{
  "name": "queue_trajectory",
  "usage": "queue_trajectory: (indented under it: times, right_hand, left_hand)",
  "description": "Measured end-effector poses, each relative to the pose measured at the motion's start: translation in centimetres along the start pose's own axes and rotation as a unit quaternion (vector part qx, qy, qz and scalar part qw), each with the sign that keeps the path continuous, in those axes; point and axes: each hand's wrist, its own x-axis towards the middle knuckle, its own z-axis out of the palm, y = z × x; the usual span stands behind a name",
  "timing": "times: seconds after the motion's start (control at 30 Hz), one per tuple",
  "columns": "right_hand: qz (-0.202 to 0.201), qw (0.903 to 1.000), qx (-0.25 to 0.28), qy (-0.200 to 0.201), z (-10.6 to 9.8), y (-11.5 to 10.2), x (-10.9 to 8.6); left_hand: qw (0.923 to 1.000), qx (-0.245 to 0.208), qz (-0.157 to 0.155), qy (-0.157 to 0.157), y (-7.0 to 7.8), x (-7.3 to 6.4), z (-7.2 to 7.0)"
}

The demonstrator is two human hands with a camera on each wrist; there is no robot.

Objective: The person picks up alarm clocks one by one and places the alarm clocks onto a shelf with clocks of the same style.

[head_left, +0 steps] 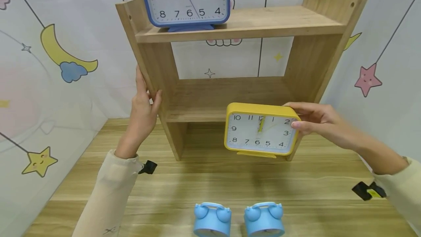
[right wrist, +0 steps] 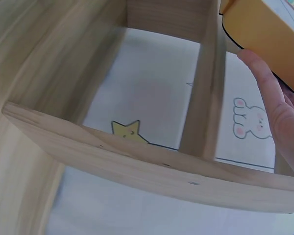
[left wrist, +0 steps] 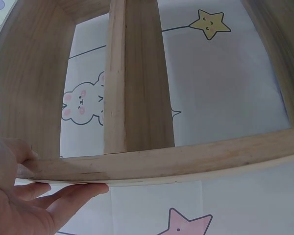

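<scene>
My right hand (head_left: 317, 121) grips a yellow rectangular clock (head_left: 260, 129) by its right end, thumb on the face and fingers behind. The clock is held slightly tilted in front of the middle board of a wooden shelf (head_left: 250, 34). In the right wrist view, the yellow clock (right wrist: 269, 44) shows at the upper right with the hand along its side. My left hand (head_left: 141, 109) holds the shelf's left side panel, thumb on the inner side. The left wrist view shows its fingers (left wrist: 78, 196) along the panel's outside edge. On the top board stands a blue clock (head_left: 189, 1), partly cut off.
Two light blue twin-bell alarm clocks (head_left: 212, 218) stand side by side on the wood-grain table (head_left: 177, 185) at the front. White sheets (head_left: 82, 101) with printed stars, a moon and clouds hang behind and at both sides.
</scene>
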Motion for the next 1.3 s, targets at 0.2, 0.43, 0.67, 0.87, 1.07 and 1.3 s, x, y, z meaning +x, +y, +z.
queue_trajectory:
  times: [0.2, 0.43, 0.67, 0.87, 1.07, 1.3]
  right_hand:
    - [-0.011, 0.9998, 0.007, -0.012, -1.0, -1.3, 0.3]
    - [-0.032, 0.9988, 0.030, -0.022, -2.3, -2.6, 0.8]
    - [-0.061, 0.9960, 0.064, -0.017, -4.0, -4.2, 1.4]
    - [-0.081, 0.9952, 0.055, -0.001, -5.3, -6.3, 2.0]
    - [-0.104, 0.9902, 0.088, 0.028, -6.7, -7.6, 2.6]
    - [-0.117, 0.9795, 0.153, 0.058, -8.2, -8.8, 3.6]
  left_hand:
    - [1.0000, 0.000, 0.000, -0.001, 0.1, 0.1, 0.1]
    - [1.0000, 0.001, 0.002, -0.004, 0.2, 0.1, 0.0]
    - [1.0000, -0.001, 0.003, -0.003, 0.1, 0.1, 0.0]
    - [1.0000, 0.002, 0.007, 0.000, 0.1, 0.1, 0.0]
    - [0.9999, 0.003, 0.010, 0.001, 0.0, 0.0, 0.0]
    - [0.9998, 0.001, 0.017, 0.004, -0.1, 0.0, 0.0]
